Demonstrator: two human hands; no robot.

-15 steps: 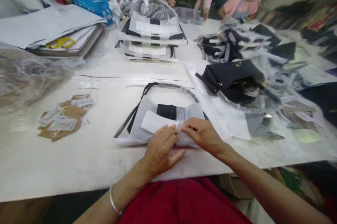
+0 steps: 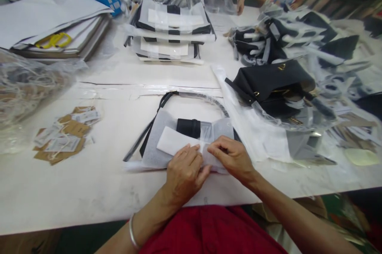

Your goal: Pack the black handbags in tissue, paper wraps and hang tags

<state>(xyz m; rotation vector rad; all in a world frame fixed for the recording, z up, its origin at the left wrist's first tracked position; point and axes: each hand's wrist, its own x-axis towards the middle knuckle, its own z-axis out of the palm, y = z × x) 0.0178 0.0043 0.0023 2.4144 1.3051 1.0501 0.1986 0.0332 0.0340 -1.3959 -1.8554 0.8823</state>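
A black handbag (image 2: pixel 188 127) lies in front of me, mostly covered by a thin white wrapping sheet (image 2: pixel 155 142). Its strap (image 2: pixel 205 98), partly in clear plastic, arches behind it. A folded white foam strip (image 2: pixel 170 140) lies across the wrapped front. My left hand (image 2: pixel 186 170) rests on the strip's near end, fingers stretched out. Just right of it, my right hand (image 2: pixel 231 156) is closed in a pinch at the wrapping; what is between thumb and fingertips is too small to make out. A clear plastic patch (image 2: pixel 205 130) shows beside the black flap.
Brown tags (image 2: pixel 64 136) lie left. Behind are stacked wrapped bags (image 2: pixel 174 27) and papers (image 2: pixel 86 41) with yellow scissors (image 2: pixel 55 40). An unwrapped black handbag (image 2: pixel 271 83) and a jumble of wrapped straps (image 2: pixel 256 43) are right. Two people stand across the table (image 2: pixel 104 190).
The head view has shifted slightly, so the far things sit higher in it. Both hands stay at the wrapped handbag, with only small movement of the fingers.
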